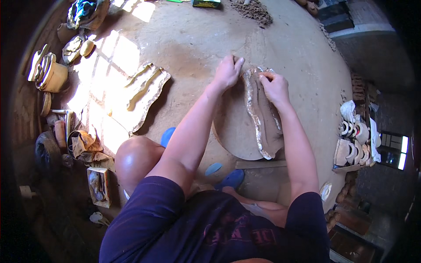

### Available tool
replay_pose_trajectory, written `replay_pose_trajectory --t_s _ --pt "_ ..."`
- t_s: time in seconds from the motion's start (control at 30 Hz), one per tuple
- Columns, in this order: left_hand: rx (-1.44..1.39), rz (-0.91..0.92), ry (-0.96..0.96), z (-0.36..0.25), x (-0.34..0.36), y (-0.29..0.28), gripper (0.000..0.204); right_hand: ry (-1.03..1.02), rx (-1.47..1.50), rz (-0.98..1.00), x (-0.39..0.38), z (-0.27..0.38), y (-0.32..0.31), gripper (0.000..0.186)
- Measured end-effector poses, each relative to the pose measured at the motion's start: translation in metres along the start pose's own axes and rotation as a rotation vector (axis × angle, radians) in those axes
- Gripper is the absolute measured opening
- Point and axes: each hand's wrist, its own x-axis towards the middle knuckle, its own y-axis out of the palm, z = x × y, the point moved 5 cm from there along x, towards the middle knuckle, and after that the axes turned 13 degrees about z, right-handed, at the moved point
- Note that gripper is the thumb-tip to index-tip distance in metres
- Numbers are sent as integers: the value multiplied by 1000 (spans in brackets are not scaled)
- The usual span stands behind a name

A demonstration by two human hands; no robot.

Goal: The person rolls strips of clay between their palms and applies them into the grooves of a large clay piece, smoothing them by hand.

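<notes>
A long mould half with a white, ragged plaster-like rim (254, 115) lies before me, with grey-brown clay (263, 111) lining its hollow. It rests on a round, flat board (232, 127). My left hand (228, 72) is closed just left of the mould's far end, its thumb pointing ahead; what its curled fingers hold, if anything, is hidden. At that same far end, my right hand (275, 89) pinches with thumb and forefinger over the clay. Whatever is between those fingertips is too small to name. A second, pale mould half (147, 94) with a wavy hollow lies to the left, partly in sunlight.
A wooden strip (261, 164) lies at the board's near edge. Blue sandals (234, 179) are near my feet. Buckets (53, 76), sacks and a box (99, 186) line the left side. Curved clay pieces (357, 140) are stacked at right. Loose soil (254, 12) is heaped far ahead.
</notes>
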Motion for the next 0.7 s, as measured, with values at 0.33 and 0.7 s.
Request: replay_pose_trajectory --t_s 0.33,0.7 --pt "143 127 -79 11 -5 14 58 -19 -94 103 19 4 14 29" --pt "361 237 -178 -5 -14 17 78 17 -234 9 -15 -2 27 29"
